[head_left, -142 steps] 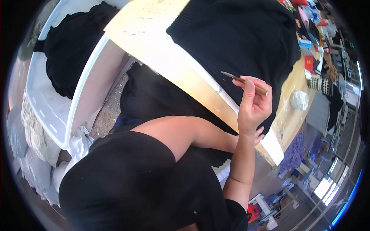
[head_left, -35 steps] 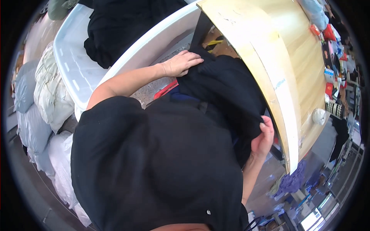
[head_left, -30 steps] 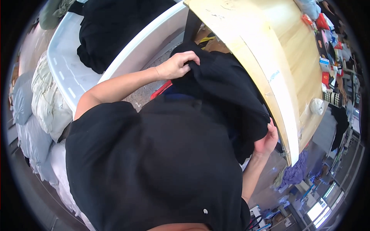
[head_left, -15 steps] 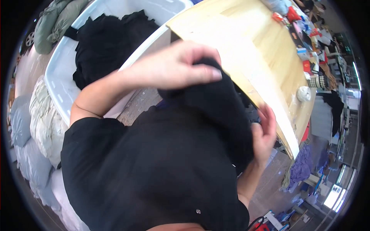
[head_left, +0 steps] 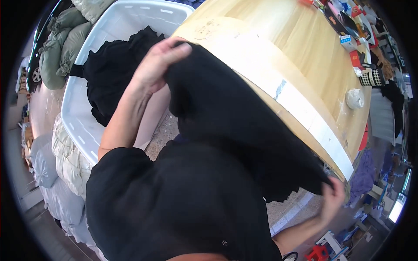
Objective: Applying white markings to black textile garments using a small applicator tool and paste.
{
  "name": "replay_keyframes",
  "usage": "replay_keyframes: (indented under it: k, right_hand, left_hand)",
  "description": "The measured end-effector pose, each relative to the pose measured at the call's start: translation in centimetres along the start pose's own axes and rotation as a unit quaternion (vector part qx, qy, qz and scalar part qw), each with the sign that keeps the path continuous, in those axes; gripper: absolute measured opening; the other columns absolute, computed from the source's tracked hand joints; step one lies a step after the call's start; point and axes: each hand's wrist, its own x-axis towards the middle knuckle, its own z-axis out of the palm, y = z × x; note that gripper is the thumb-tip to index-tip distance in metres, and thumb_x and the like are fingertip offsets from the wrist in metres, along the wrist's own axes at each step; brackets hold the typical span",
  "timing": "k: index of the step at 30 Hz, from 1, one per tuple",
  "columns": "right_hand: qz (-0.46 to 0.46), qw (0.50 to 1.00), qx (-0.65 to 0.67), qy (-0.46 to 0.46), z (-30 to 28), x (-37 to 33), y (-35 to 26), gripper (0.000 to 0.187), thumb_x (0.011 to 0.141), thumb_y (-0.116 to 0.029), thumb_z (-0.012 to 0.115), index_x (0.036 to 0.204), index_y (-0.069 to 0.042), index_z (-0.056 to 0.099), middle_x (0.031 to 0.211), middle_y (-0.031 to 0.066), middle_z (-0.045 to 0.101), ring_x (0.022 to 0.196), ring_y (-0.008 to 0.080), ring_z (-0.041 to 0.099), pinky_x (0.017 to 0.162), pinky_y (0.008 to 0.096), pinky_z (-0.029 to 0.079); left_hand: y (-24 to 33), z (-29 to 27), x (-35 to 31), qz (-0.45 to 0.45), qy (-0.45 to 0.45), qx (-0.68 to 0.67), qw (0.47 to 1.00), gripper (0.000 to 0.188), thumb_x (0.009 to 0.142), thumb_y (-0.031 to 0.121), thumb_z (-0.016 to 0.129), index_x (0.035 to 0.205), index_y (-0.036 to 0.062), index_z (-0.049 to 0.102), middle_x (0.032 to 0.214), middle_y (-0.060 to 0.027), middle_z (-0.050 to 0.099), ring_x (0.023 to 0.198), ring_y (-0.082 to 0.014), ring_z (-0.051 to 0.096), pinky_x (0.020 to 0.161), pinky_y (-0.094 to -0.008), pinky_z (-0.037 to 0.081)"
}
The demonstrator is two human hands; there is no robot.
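Observation:
A black cloth garment (head_left: pixel 235 104) is stretched between my two hands, in front of my body and along the near edge of the wooden table. My left hand (head_left: pixel 159 63) pinches its upper left corner, thumb on top, beside the white plastic bin. Down at the right, my right hand (head_left: pixel 332 195) grips the opposite corner, slightly blurred, near the table's right end. The cloth's upper edge runs nearly straight between them, and its lower part hangs loose against my black shirt. What sort of garment it is cannot be made out.
A white plastic bin (head_left: pixel 72 113) at the left holds more black cloth (head_left: pixel 111 78). On the wooden table (head_left: pixel 261 26) lie a white roll (head_left: pixel 355 98), a checkered container (head_left: pixel 372 78) and small boxes. Stuffed sacks (head_left: pixel 65 195) line the floor at far left.
My hands have moved apart, the left toward the bin and the right down and outward. The black cloth, bunched before, is now spread taut between them.

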Motion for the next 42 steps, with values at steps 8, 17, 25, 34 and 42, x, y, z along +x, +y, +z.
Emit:
replay_keyframes:
  k: [8,17,25,34,42]
  right_hand:
    - [0.110,0.900,0.398,0.136,5.9,14.2,13.7,0.019,0.090,-0.014,0.062,0.106,-0.004,0.058,0.091,0.0060,0.065,0.080,0.0124,0.062,0.068,0.0229,0.051]
    - [0.043,0.986,0.086,0.138,10.5,18.2,13.9,0.022,0.089,-0.019,0.064,0.088,0.000,0.054,0.078,0.0034,0.058,0.069,0.0085,0.052,0.065,0.0213,0.044]
    - [0.065,0.987,0.088,0.116,10.4,18.1,14.4,0.021,0.089,-0.018,0.064,0.087,0.000,0.053,0.075,0.0021,0.057,0.069,0.0072,0.051,0.065,0.0206,0.044]
    - [0.074,0.988,0.094,0.098,9.6,17.6,14.5,0.022,0.085,-0.014,0.068,0.100,0.000,0.059,0.086,0.0024,0.063,0.074,0.0078,0.055,0.065,0.0197,0.043]
    - [0.119,0.972,0.139,0.145,8.9,13.5,13.0,0.033,0.082,-0.001,0.065,0.110,-0.001,0.046,0.062,-0.0043,0.049,0.058,0.0029,0.044,0.055,0.0169,0.037]
  left_hand:
    - [-5.7,2.8,8.0,0.036,-0.056,0.325,0.943,0.014,0.084,0.012,0.064,0.093,0.0012,0.063,0.078,0.0000,0.062,0.074,-0.0084,0.056,0.070,-0.0234,0.046]
    - [-8.5,3.0,12.5,0.085,0.027,0.451,0.888,0.016,0.088,0.015,0.060,0.091,-0.0004,0.060,0.076,-0.0059,0.062,0.073,-0.0107,0.057,0.070,-0.0252,0.047]
    - [-7.9,3.2,12.0,0.052,0.052,0.395,0.916,0.016,0.088,0.016,0.060,0.091,0.0000,0.061,0.076,-0.0053,0.062,0.073,-0.0104,0.057,0.070,-0.0251,0.047]
    - [-9.5,4.1,13.0,0.089,0.087,0.635,0.762,0.024,0.079,0.022,0.058,0.084,-0.0015,0.060,0.073,-0.0228,0.061,0.074,-0.0376,0.061,0.069,-0.0420,0.048]
    - [-11.6,23.9,7.8,0.349,-0.219,0.484,0.772,0.018,0.075,0.003,0.060,0.093,0.0023,0.060,0.083,-0.0157,0.060,0.081,-0.0307,0.060,0.072,-0.0409,0.049]
